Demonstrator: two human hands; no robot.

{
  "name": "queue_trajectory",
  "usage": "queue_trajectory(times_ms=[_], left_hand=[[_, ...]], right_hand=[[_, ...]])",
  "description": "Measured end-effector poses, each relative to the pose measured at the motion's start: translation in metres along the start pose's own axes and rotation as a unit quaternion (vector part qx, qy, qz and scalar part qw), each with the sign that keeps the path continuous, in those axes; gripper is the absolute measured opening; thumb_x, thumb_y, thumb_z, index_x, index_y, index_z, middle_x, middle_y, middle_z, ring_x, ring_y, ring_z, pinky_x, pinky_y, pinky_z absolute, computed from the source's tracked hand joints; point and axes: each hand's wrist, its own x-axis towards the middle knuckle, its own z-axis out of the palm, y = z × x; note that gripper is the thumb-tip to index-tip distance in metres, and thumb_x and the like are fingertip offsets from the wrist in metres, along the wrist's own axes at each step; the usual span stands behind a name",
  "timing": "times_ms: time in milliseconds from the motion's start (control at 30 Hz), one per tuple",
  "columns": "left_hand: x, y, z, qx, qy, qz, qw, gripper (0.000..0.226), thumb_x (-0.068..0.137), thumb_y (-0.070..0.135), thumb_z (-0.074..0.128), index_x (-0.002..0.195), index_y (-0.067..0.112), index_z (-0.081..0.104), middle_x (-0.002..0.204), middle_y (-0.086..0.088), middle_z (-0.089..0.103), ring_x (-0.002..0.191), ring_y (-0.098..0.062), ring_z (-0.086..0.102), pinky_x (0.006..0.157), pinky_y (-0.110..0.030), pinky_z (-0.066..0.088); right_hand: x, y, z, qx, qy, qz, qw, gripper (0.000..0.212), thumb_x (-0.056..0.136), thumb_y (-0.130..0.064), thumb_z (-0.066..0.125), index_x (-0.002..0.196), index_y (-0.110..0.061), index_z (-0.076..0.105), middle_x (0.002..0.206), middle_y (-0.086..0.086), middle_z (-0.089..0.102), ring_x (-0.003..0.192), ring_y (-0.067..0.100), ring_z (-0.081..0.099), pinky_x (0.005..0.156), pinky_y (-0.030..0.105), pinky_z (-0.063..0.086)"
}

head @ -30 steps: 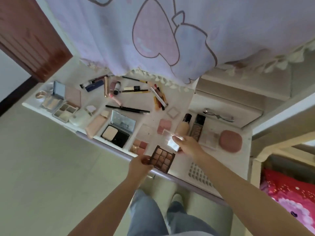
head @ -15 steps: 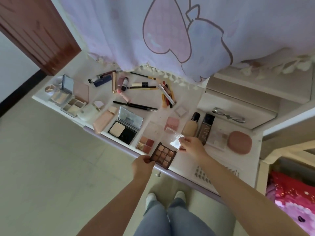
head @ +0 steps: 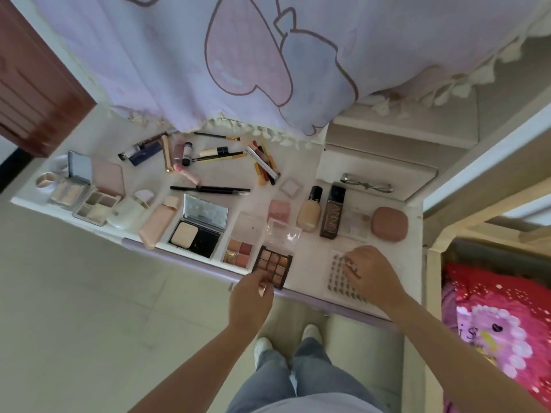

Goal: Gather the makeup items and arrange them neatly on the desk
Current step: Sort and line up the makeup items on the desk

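- White desk (head: 307,257) runs across mid-frame under a lilac curtain (head: 238,61); brown door (head: 32,84) at upper left, pink bedding (head: 492,323) at lower right
- Left hand (head: 250,296), lower centre: fingers pinch the near edge of the nine-pan eyeshadow palette (head: 272,271), which sits at the desk's front edge with its clear lid (head: 283,235) lying open behind it, as it was a second ago
- Right hand (head: 369,271): a second ago it held that clear lid up; now it has let go and moved to the right of the frame, and rests on the sheet of false nails (head: 340,278). Fingers curled against the sheet; cannot tell whether they pinch it or only touch
- Meaning, as a judgement: palette is opened and placed, and the nail sheet is next to be straightened or shifted
- Row near the front edge reads fairly tidy: black powder compact (head: 196,231), four-pan palette (head: 238,251), nine-pan palette, then the nail sheet
- Behind, centre-right: pale foundation bottle (head: 310,214), dark foundation bottle (head: 332,214), round pink compact (head: 389,224) lie side by side
- Loose pencils and brushes (head: 262,162) at upper centre, just under the curtain fringe, lie crossed and scattered; those look like the bulk of the work left
- Risk: nine-pan palette sits at the very lip of the desk; a nudge toward the floor could tip it off
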Motion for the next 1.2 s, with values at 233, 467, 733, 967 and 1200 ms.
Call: queue_trajectory(times_ms=[233, 467, 733, 967, 1200], left_hand=[[0.011, 0.052, 0.048, 0.083, -0.22, 0.052, 0.971, 0.049, 0.087, 0.021, 0.056, 0.133, 0.016, 0.04, 0.124, -0.002, 0.051, 0.111, -0.015, 0.051, 0.093, -0.023, 0.042], [0.019, 0.074, 0.068, 0.052, -0.3, -0.026, 0.952, 0.055, 0.078, 0.015, 0.065, 0.126, 0.005, 0.042, 0.11, -0.005, 0.058, 0.095, -0.013, 0.053, 0.08, -0.023, 0.045], [0.045, 0.12, -0.015, -0.171, -0.408, 0.08, 0.893, 0.069, 0.07, 0.009, 0.075, 0.131, 0.023, 0.045, 0.111, 0.005, 0.065, 0.11, -0.01, 0.057, 0.091, -0.025, 0.049], [0.06, 0.21, -0.09, -0.392, -0.301, 0.132, 0.859, 0.078, 0.048, 0.03, 0.069, 0.122, 0.032, 0.044, 0.09, 0.0, 0.063, 0.093, -0.02, 0.062, 0.095, -0.042, 0.046], [0.071, 0.267, -0.147, -0.404, -0.224, 0.197, 0.865, 0.068, 0.069, 0.004, 0.071, 0.129, 0.018, 0.04, 0.112, -0.01, 0.056, 0.09, -0.018, 0.063, 0.083, -0.036, 0.052]], right_hand=[[-0.044, 0.058, 0.003, -0.149, -0.27, 0.112, 0.945, 0.102, 0.065, -0.065, 0.063, 0.145, -0.027, 0.012, 0.155, 0.008, -0.003, 0.143, 0.03, -0.004, 0.115, 0.047, 0.004], [-0.041, 0.056, -0.004, -0.111, -0.277, 0.097, 0.949, 0.102, 0.064, -0.067, 0.062, 0.143, -0.029, 0.009, 0.151, 0.007, 0.003, 0.14, 0.027, 0.003, 0.116, 0.041, 0.004], [-0.021, 0.018, -0.096, 0.211, -0.265, 0.131, 0.932, 0.094, 0.054, -0.052, 0.068, 0.137, -0.032, 0.03, 0.12, -0.012, 0.041, 0.113, 0.008, 0.043, 0.09, 0.013, 0.037], [0.032, -0.032, -0.201, 0.308, -0.191, 0.093, 0.928, 0.078, 0.042, -0.059, 0.062, 0.115, -0.055, 0.035, 0.108, -0.032, 0.045, 0.099, -0.006, 0.05, 0.075, 0.008, 0.042], [0.071, -0.071, -0.253, 0.301, -0.125, 0.052, 0.944, 0.107, 0.042, -0.057, 0.063, 0.14, -0.029, 0.031, 0.141, -0.005, 0.042, 0.127, 0.013, 0.04, 0.11, 0.037, 0.033]])
